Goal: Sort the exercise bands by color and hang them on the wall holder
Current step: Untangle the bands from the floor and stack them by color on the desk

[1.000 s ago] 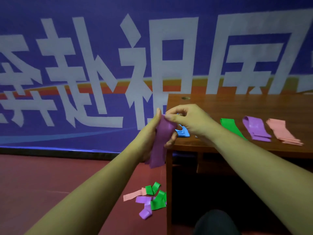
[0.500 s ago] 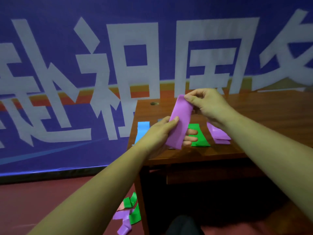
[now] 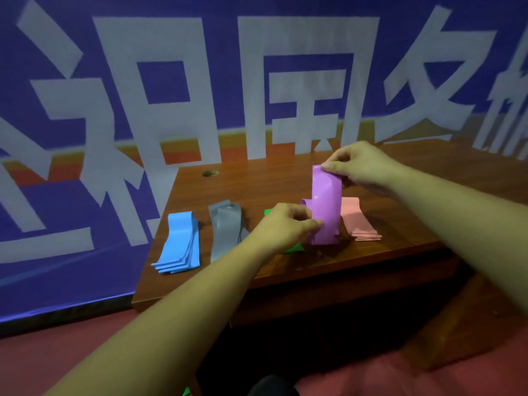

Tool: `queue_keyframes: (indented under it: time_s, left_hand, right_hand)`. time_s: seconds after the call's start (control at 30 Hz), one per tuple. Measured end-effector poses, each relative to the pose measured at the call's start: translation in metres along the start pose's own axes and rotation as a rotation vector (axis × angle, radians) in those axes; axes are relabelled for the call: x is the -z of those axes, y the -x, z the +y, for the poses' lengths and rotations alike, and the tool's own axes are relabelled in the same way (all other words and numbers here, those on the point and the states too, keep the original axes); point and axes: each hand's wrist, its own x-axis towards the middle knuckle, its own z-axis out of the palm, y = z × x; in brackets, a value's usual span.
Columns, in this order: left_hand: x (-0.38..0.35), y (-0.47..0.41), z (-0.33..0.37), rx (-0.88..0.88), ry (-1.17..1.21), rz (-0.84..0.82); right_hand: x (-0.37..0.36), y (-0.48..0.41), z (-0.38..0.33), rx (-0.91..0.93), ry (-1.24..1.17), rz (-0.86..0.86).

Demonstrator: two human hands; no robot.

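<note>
Both hands hold a purple exercise band [image 3: 326, 205] upright over the wooden table [image 3: 257, 184]. My right hand [image 3: 358, 164] pinches its top edge. My left hand [image 3: 285, 224] grips its lower left side. On the table lie sorted piles: blue bands [image 3: 180, 241] at the left, grey bands [image 3: 225, 227] beside them, green bands [image 3: 294, 247] mostly hidden behind my left hand, and pink bands [image 3: 357, 221] right of the purple band. A purple pile under the held band is mostly hidden. No wall holder is in sight.
A blue banner [image 3: 200, 81] with large white characters covers the wall behind the table. A cable hole [image 3: 210, 173] sits near the table's far left corner. Red floor [image 3: 57, 352] lies to the left, and a green scrap [image 3: 186, 391] shows at the bottom edge.
The view has swung right and down, so the floor heap has dropped out of view. Both hands have carried the purple band rightward over the table, above the purple pile.
</note>
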Motion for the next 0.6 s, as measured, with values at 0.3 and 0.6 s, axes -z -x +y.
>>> queue_keyframes:
  time_s: [0.3,0.6]
  left_hand:
    - [-0.017,-0.045,-0.016,-0.009,-0.315,0.075]
    - [-0.022,-0.064,-0.036,-0.136,-0.654,-0.012]
  right_hand:
    - [-0.02,-0.05,0.04,-0.02,0.262,-0.091]
    - [-0.056,-0.062,0.071,0.096,0.537,-0.097]
